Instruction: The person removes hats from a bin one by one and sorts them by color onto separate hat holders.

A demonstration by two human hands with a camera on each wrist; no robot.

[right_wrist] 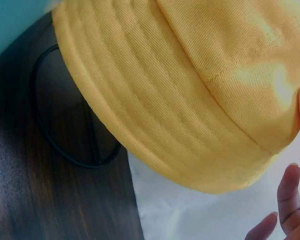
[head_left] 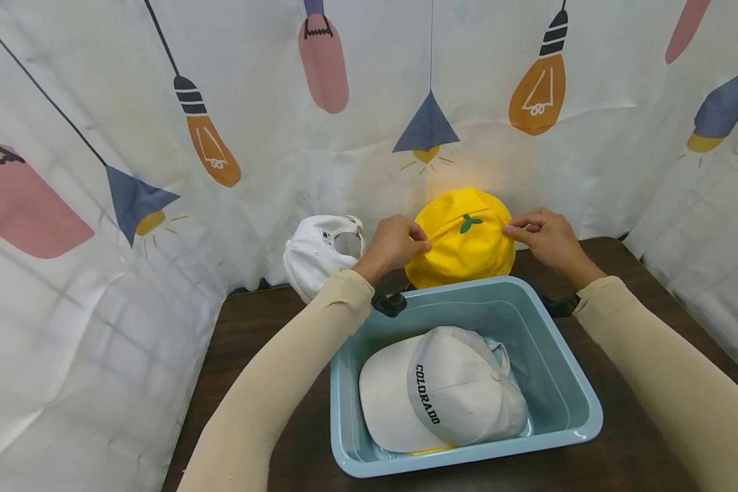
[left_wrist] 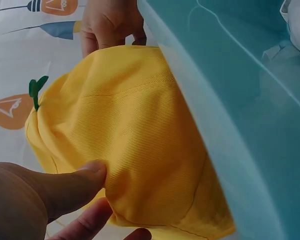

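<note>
A yellow bucket hat [head_left: 458, 253] with a green sprout [head_left: 470, 223] on its crown stands behind the far rim of a light blue bin [head_left: 566, 369]. My left hand [head_left: 393, 240] pinches the hat's left side between thumb and fingers. On the opposite side, my right hand [head_left: 547, 236] pinches the crown's edge. In the right wrist view, the stitched brim [right_wrist: 140, 100] hangs down, with a thin black cord [right_wrist: 65, 157] looping below it. An off-white baseball cap [head_left: 461, 389] lettered COLORADO lies inside the bin, its visor to the left.
Left of the yellow hat, a white cap [head_left: 313, 253] leans near the printed curtain [head_left: 270, 171], partly behind my left forearm. Beneath the COLORADO cap a bit of yellow [head_left: 430, 451] shows. The bin stands on a dark wooden table [head_left: 252, 342].
</note>
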